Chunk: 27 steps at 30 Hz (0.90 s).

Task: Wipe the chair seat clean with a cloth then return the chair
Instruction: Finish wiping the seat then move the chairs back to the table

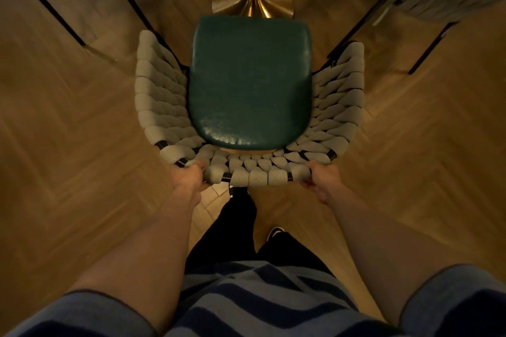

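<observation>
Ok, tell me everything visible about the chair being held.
The chair stands upright on wood flooring, seen from above. It has a glossy dark green padded seat and a curved back woven from thick grey cord over a black frame. The left hand and right hand grip its back rim. A brass table base stands just beyond.

We can read no text, label, brand or number anywhere in this view. We find none on any surface near the two gripping hands.
</observation>
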### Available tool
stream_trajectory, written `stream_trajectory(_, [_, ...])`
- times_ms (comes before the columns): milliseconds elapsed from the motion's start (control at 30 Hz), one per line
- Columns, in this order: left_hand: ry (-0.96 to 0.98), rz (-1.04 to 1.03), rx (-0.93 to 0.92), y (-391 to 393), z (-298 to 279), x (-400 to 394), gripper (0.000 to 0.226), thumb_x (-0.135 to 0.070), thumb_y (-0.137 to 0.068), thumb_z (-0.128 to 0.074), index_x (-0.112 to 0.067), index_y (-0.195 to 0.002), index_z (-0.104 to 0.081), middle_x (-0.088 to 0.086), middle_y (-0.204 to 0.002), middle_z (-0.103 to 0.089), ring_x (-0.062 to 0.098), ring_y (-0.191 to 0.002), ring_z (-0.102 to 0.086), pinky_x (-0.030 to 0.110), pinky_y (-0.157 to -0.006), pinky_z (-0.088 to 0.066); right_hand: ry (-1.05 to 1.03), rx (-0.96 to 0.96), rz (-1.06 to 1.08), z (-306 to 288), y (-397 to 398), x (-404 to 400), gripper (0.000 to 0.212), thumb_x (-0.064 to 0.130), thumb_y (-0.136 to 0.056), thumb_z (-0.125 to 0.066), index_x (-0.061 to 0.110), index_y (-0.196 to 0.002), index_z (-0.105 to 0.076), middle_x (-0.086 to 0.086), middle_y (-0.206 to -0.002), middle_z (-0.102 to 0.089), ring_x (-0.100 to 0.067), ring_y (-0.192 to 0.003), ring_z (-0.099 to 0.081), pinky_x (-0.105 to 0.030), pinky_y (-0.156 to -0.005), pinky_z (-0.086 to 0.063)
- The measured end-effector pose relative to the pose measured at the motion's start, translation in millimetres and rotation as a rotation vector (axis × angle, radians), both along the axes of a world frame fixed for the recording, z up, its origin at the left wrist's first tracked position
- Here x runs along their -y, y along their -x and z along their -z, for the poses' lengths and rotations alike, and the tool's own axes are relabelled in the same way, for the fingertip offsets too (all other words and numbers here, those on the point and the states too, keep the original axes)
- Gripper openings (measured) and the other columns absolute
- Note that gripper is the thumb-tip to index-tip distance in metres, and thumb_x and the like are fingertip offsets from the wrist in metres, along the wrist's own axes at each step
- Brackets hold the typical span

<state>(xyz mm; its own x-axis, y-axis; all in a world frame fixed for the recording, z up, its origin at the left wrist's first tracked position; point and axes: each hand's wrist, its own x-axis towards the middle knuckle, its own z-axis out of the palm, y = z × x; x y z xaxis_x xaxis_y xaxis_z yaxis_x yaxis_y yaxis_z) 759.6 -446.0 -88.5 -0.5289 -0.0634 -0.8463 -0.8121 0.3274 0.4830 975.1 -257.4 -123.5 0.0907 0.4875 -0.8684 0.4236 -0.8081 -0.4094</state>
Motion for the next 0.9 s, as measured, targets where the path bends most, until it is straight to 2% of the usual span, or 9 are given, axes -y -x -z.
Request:
stream_trajectory(67, [-0.015,0.009,0.007,20,1,-15,0.037,-0.007,-0.089,-0.066,-0.019,-0.122,-0.055,0.007,-0.110,-0.064,0.025,-0.091,-0.066,0.042,-0.069,-0.060,0.008,-0.008,0.013,-3,19,-14,0.022,0.013,-0.099,-0.063,0.007,-0.119,-0.056,-0.017,-0.115,-0.064,-0.033,-0.106,-0.066,-0.042,-0.070,-0.062])
stream_trajectory(200, [-0.033,0.028,-0.009,42,2,-49,0.034,-0.004,-0.088,-0.065,-0.021,-0.116,-0.054,0.006,-0.107,-0.063,0.021,-0.083,-0.065,0.046,-0.073,-0.060,0.038,0.003,0.009,-5,41,-46,0.032,0.013,-0.099,-0.063,0.006,-0.129,-0.054,-0.019,-0.120,-0.064,-0.034,-0.107,-0.067,-0.036,-0.057,-0.059])
stream_trajectory(333, [-0.011,0.006,-0.023,52,2,-80,0.041,-0.004,-0.087,-0.067,-0.015,-0.125,-0.054,0.008,-0.112,-0.063,0.026,-0.094,-0.065,0.050,-0.079,-0.059,0.034,0.007,-0.008,-7,53,-78,0.032,0.011,-0.099,-0.062,0.004,-0.129,-0.054,-0.020,-0.124,-0.062,-0.036,-0.112,-0.064,-0.037,-0.062,-0.059])
stream_trajectory(433, [-0.004,0.012,-0.022,58,3,-96,0.044,-0.005,-0.087,-0.067,-0.013,-0.128,-0.053,0.009,-0.113,-0.062,0.026,-0.095,-0.065,0.049,-0.078,-0.059,0.041,0.000,-0.028,-10,60,-95,0.031,0.012,-0.099,-0.062,0.004,-0.128,-0.055,-0.020,-0.125,-0.062,-0.036,-0.113,-0.064,-0.034,-0.056,-0.059])
stream_trajectory(467, [-0.004,0.007,-0.026,61,2,-101,0.043,-0.004,-0.087,-0.066,-0.013,-0.127,-0.053,0.009,-0.113,-0.062,0.026,-0.093,-0.064,0.048,-0.077,-0.059,0.051,-0.008,-0.027,-10,62,-99,0.030,0.012,-0.099,-0.062,0.004,-0.127,-0.056,-0.020,-0.124,-0.062,-0.036,-0.113,-0.064,-0.034,-0.057,-0.060])
stream_trajectory(567, [-0.002,0.008,-0.026,68,3,-112,0.043,-0.005,-0.087,-0.066,-0.014,-0.127,-0.052,0.009,-0.112,-0.062,0.026,-0.092,-0.065,0.049,-0.078,-0.059,0.060,-0.043,-0.004,-12,68,-109,0.032,0.010,-0.099,-0.062,0.005,-0.130,-0.054,-0.018,-0.124,-0.061,-0.034,-0.115,-0.063,-0.042,-0.080,-0.062])
stream_trajectory(633, [-0.003,0.016,-0.009,71,2,-115,0.041,-0.005,-0.088,-0.066,-0.015,-0.125,-0.052,0.009,-0.111,-0.061,0.027,-0.096,-0.064,0.050,-0.081,-0.058,0.061,-0.060,-0.004,-14,71,-113,0.033,0.011,-0.100,-0.062,0.007,-0.131,-0.053,-0.017,-0.124,-0.061,-0.033,-0.115,-0.063,-0.046,-0.089,-0.060])
stream_trajectory(800, [-0.029,0.085,0.048,74,-2,-107,0.038,-0.016,-0.089,-0.069,-0.013,-0.124,-0.054,0.009,-0.116,-0.063,0.027,-0.101,-0.065,0.042,-0.076,-0.060,0.052,-0.046,-0.046,-16,62,-109,0.032,0.025,-0.100,-0.063,0.014,-0.129,-0.054,-0.010,-0.122,-0.062,-0.029,-0.112,-0.064,-0.042,-0.085,-0.060])
stream_trajectory(900, [-0.047,0.132,0.046,72,-9,-94,0.036,-0.015,-0.091,-0.067,-0.012,-0.125,-0.054,0.010,-0.114,-0.063,0.026,-0.093,-0.068,0.036,-0.075,-0.060,0.056,-0.008,-0.123,-24,51,-102,0.014,0.026,-0.101,-0.061,0.015,-0.110,-0.058,-0.010,-0.110,-0.068,-0.027,-0.102,-0.070,-0.044,-0.090,-0.059])
